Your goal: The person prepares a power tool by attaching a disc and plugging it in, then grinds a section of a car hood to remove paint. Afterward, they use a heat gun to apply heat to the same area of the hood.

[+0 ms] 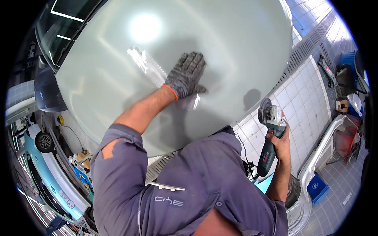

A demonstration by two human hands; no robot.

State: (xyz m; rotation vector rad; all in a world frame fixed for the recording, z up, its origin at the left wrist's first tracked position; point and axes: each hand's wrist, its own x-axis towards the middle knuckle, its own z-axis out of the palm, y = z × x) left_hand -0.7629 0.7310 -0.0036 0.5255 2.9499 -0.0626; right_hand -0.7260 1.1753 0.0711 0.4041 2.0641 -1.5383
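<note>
Closest to us is our own purple-grey workwear (pixel 169 216), marked with one line of pale lettering (pixel 168 201). Our right hand (pixel 281 144), bare, has its grip clamped around one angle grinder (pixel 277 125) – light lettering on its dark body – just right of the one pale car hood (pixel 244 43). Our left hand (pixel 188 74), in one grey glove (pixel 182 83), lies palm down on that hood, fingers straight and slightly apart.

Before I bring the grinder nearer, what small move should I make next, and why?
Perhaps lift your left hand off the hood first: it seems to lie flat beside the shiny streak, while your right hand holds the grinder beside the hood.
</note>
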